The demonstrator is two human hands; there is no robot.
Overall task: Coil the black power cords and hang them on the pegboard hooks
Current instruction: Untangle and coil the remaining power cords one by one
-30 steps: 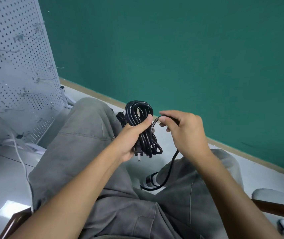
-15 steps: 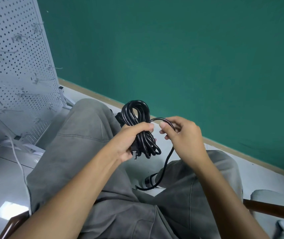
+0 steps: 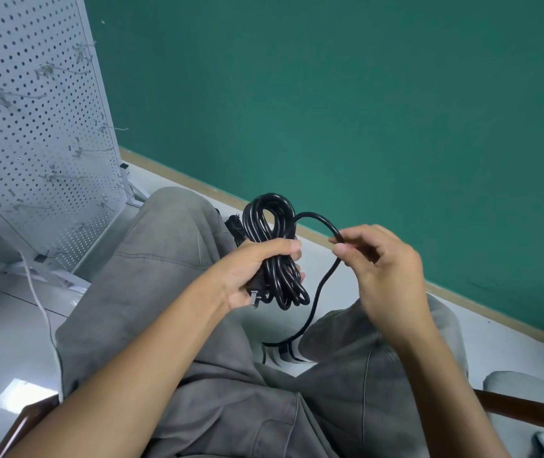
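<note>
Cord (image 3: 275, 259), black, mostly wound into a bundle of loops, gripped round its middle by left hand (image 3: 254, 272), fingers and thumb wrapped tight on it. Loops stick out above the fist and hang below it. Plug (image 3: 254, 297) with metal prongs pokes out under the left palm. One loose strand arcs from the bundle top over to right hand (image 3: 381, 269), pinched between thumb and fingertips, other fingers loosely curled. From the right hand the strand drops down between the knees, tail end lying on floor (image 3: 6, 342) below both hands. Both hands held above the lap, near each other but not touching. Grey trousers (image 3: 151, 292) under the hands. Pegboard (image 3: 32, 127), white, with metal hooks (image 3: 105, 148), stands well left of the left hand. White cable (image 3: 42, 312) runs down the floor by its base. Green wall (image 3: 363, 110) beyond the hands.
</note>
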